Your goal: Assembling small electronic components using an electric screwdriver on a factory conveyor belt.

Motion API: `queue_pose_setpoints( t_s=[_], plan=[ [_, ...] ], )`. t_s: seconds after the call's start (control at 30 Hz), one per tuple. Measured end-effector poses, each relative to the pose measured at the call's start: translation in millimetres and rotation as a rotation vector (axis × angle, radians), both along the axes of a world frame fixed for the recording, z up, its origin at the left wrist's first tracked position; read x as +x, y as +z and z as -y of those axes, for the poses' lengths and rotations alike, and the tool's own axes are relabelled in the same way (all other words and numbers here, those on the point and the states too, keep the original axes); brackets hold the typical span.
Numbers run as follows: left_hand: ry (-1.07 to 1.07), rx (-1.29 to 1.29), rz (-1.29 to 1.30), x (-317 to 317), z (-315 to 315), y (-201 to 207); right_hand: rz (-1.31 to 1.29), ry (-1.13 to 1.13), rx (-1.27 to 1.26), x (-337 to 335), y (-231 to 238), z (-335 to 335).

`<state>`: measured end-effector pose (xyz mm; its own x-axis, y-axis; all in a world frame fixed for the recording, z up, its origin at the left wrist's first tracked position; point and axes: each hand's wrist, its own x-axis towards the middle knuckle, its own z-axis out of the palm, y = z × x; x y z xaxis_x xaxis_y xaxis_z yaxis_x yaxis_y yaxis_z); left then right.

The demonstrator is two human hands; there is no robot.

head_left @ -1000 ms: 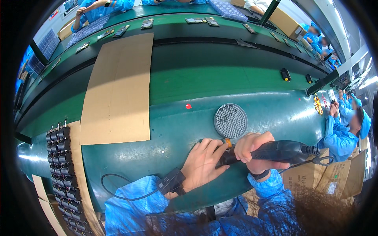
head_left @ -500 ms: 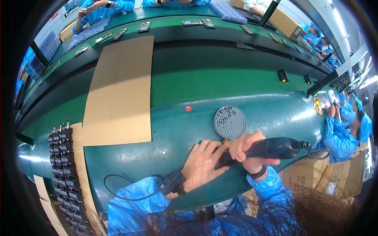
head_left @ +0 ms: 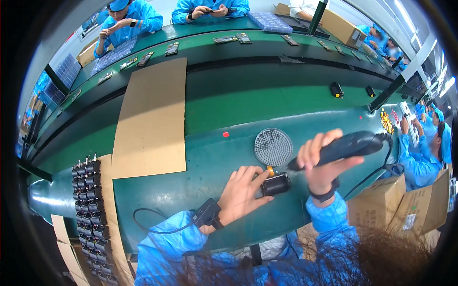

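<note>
My right hand point(head_left: 318, 164) is wrapped round a black corded electric screwdriver point(head_left: 353, 148), raised above the table with its tip end toward the left; the tip is blurred. With thumb and fingers, my left hand point(head_left: 240, 194) grips the left end of a small black cylindrical device point(head_left: 277, 184) lying on the green table. An orange knob-like part point(head_left: 270, 170) shows at the device's upper edge. Just beyond it sits a round grey dish point(head_left: 273, 147) with a grid of holes and small dark pieces, likely screws, at its left side.
Rows of black devices point(head_left: 90, 205) stand at the left beside a cardboard sheet point(head_left: 150, 124). Two black devices point(head_left: 337, 89) lie far right, beyond yellow pieces point(head_left: 386, 121). Circuit boards point(head_left: 171, 48) line the far belt. An open carton point(head_left: 377, 202) and a co-worker point(head_left: 420, 152) are at right.
My right hand has lifted the screwdriver up and to the right, off the black device, which now shows more fully. My left hand keeps its hold. The whole view has shifted slightly.
</note>
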<state>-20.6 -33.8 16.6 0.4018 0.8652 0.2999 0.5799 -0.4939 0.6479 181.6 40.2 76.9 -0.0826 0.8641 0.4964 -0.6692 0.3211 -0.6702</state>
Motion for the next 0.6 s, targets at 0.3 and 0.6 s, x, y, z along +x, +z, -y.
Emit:
queue_pose_setpoints(
  t_s=[0.3,0.6],
  plan=[
    [-0.046,-0.056,0.038,7.5,-15.0,11.3,0.234,-0.239,-0.117,70.6,-39.1,-49.8],
    [0.009,-0.429,0.481,-21.9,6.4,28.7,0.266,-0.156,-0.137,65.0,-50.8,-30.8]
  ],
)
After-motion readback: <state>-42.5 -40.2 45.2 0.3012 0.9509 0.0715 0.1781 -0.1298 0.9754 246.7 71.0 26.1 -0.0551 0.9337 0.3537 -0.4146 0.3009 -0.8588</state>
